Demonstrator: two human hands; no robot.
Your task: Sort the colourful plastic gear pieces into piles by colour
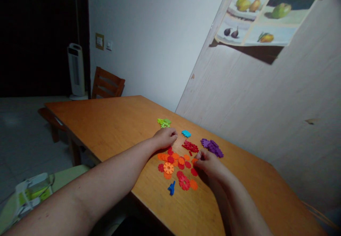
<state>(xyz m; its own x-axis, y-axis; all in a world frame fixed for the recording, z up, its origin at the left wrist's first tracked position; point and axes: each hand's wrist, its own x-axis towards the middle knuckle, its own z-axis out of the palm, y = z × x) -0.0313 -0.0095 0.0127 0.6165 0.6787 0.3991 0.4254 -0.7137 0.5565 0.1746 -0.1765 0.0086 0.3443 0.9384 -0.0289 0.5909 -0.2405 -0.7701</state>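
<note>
Apparently plastic, notched discs (164,168) near left hand (165,137) and right hand (209,162).

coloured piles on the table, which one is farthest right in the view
The purple pile, just beyond the right hand; it is the only purple one, and the others all lie farther left.

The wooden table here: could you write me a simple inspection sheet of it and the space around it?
Surface: wooden table, bare at its far left.
Things: green, light-blue and purple pieces grouped; red and orange pieces mixed; dark-blue piece near the edge.
Clutter: nothing seen on the table.
Hands: left hand curled near green; right hand at an orange piece, grip unclear.
Cables: possibly one, lower right.
Surroundings: chair, white tower unit, fruit poster.
</note>
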